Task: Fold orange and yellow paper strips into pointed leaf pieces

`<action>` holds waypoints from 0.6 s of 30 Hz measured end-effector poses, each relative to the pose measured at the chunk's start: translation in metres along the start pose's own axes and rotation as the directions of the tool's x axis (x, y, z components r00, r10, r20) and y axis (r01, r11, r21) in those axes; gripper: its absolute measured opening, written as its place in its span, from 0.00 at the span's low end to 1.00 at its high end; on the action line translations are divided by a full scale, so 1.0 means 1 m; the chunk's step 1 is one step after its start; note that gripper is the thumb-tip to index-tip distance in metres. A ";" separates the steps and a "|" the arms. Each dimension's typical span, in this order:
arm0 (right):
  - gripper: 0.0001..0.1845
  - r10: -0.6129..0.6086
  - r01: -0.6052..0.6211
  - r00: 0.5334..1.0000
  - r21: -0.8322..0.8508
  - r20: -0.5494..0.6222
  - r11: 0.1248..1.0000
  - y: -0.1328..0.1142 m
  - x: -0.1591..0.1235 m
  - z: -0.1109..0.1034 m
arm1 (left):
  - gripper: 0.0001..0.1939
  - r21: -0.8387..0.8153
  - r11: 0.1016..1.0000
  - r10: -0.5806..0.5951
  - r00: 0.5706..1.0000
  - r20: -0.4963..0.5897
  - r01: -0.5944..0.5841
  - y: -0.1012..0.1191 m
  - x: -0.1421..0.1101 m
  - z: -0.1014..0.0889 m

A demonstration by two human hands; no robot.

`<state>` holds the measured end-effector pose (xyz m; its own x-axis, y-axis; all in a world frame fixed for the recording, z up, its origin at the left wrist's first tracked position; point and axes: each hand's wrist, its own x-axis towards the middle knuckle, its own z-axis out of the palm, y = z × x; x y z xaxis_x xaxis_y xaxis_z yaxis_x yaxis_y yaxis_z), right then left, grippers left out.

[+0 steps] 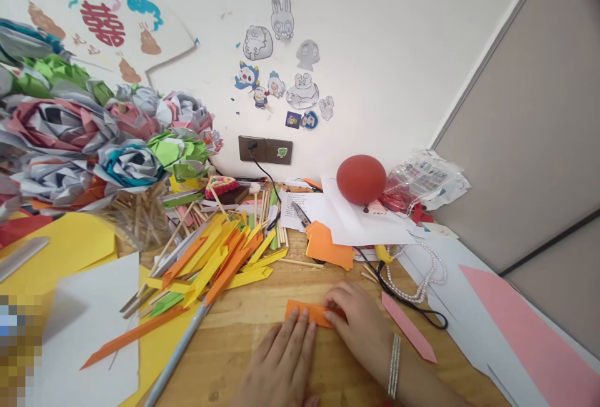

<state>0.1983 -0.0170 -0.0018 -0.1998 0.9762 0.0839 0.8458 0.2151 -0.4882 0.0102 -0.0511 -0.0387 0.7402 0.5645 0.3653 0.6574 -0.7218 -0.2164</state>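
Left hand (284, 357) flat on an orange paper strip (317, 312), right hand (357, 319) (silvery bracelet (394, 366) and all) at its right end — red balloon (360, 179) well behind.

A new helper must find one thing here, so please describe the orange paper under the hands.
On the wooden table, look at the near middle, where the left hand and right hand come close. Both touch a small orange paper, longer sideways. Unlike the heaped strips at its left and the orange sheets behind, only this is touched.
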 end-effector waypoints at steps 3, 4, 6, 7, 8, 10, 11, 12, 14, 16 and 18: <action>0.08 -0.023 0.023 1.000 -0.004 -0.021 1.000 0.002 -0.002 0.002 | 0.32 -0.062 0.998 -0.008 0.998 0.056 0.012 -0.001 -0.001 0.001; 0.08 -0.025 0.025 0.999 -0.001 -0.031 1.000 0.002 -0.002 0.003 | 0.33 -0.080 0.997 -0.007 0.997 0.075 0.013 -0.001 -0.001 0.002; 0.06 -0.020 0.020 0.998 0.009 -0.054 1.000 0.001 -0.003 0.005 | 0.33 -0.104 0.994 -0.006 0.994 0.108 0.017 -0.002 -0.001 0.002; 0.05 -0.018 0.019 0.998 0.013 -0.063 1.000 0.000 -0.004 0.006 | 0.33 -0.109 0.994 -0.003 0.993 0.116 0.015 -0.002 -0.001 0.002; 0.05 -0.018 0.020 0.997 0.015 -0.068 1.000 -0.001 -0.004 0.007 | 0.33 -0.107 0.994 0.001 0.993 0.117 0.012 -0.003 -0.001 0.002; 0.07 -0.023 0.024 0.998 0.015 -0.066 1.000 -0.002 -0.003 0.007 | 0.33 -0.081 0.997 0.014 0.995 0.098 -0.006 -0.003 -0.001 0.002; 0.08 -0.024 0.025 0.998 0.015 -0.060 1.000 -0.002 -0.002 0.007 | 0.32 -0.057 0.998 0.023 0.996 0.081 -0.018 -0.004 -0.001 0.001; 0.08 -0.023 0.024 0.998 0.018 -0.051 1.000 -0.001 -0.001 0.005 | 0.31 -0.026 0.999 0.031 0.998 0.055 -0.030 -0.004 -0.001 0.001; 0.09 -0.012 0.013 1.000 0.030 -0.016 0.999 0.004 0.002 0.000 | 0.30 0.038 0.998 0.047 0.999 0.001 -0.047 -0.005 -0.002 0.000; 0.11 -0.009 0.008 0.999 0.031 0.032 0.999 0.010 0.004 -0.008 | 0.29 0.087 0.994 0.069 0.996 -0.049 -0.065 -0.006 -0.002 0.000; 0.12 -0.026 0.024 0.997 0.024 0.075 0.999 0.018 0.004 -0.017 | 0.28 0.120 0.989 0.095 0.992 -0.081 -0.085 -0.009 -0.001 -0.002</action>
<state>0.2210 -0.0085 0.0041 -0.2577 0.9657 0.0313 0.8289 0.2376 -0.5064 0.0035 -0.0460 -0.0358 0.7855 0.4590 0.4152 0.6042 -0.7142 -0.3534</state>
